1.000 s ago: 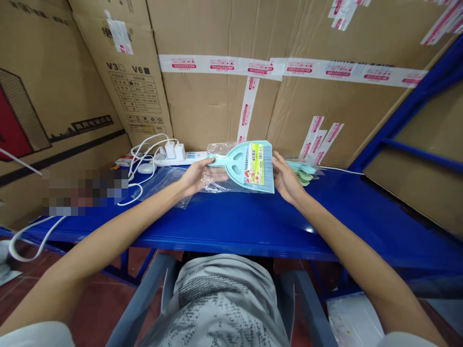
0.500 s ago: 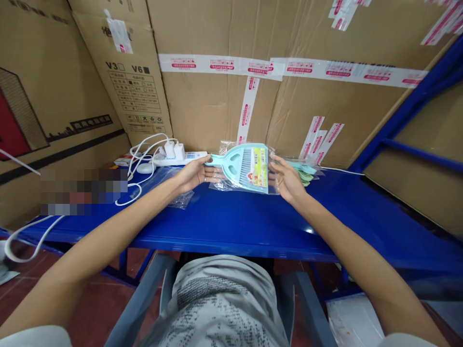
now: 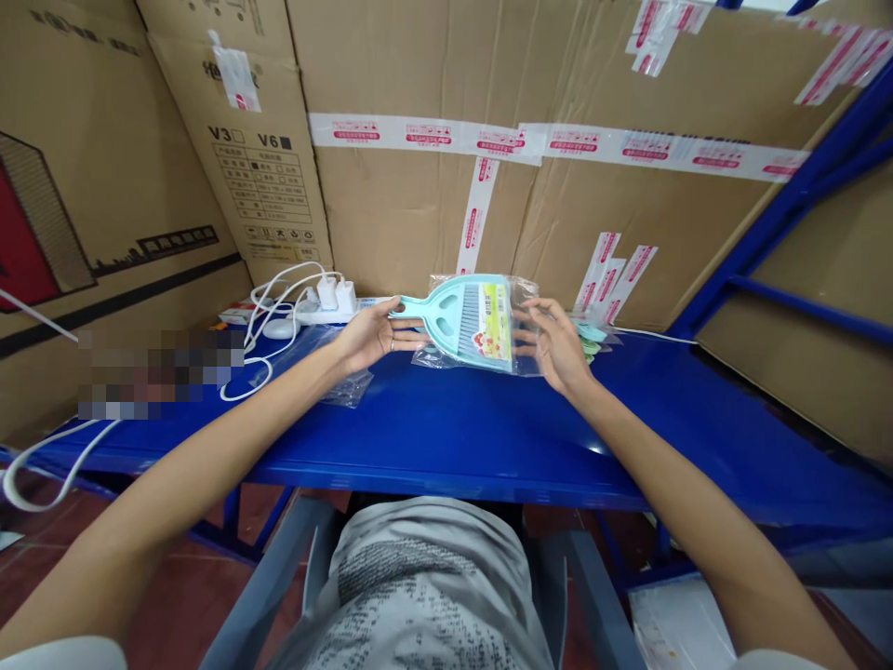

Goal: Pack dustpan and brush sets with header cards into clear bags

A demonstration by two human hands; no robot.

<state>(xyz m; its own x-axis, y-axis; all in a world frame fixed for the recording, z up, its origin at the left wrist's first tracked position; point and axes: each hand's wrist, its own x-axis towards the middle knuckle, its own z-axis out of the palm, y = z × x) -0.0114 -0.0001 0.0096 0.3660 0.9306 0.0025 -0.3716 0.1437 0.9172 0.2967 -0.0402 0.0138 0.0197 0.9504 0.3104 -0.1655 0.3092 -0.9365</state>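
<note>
Bare forearms, white short sleeves at the shoulders, a grey shirt with dark printed speckles over the lap

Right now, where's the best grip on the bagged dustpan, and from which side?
Take the dustpan by its narrow handle, from the left, where the left hand holds it. The handle points left and fits a closed hand; the wide pan end by the right hand is broad, under slippery clear bag.

Counts on the blue counter [image 3: 488,437]

Two hands, left hand [image 3: 366,335] and right hand [image 3: 554,349]; one pale blue dustpan set [image 3: 467,321] in one clear bag; one power strip [image 3: 327,312] carrying two white chargers [image 3: 336,291], far left.
</note>
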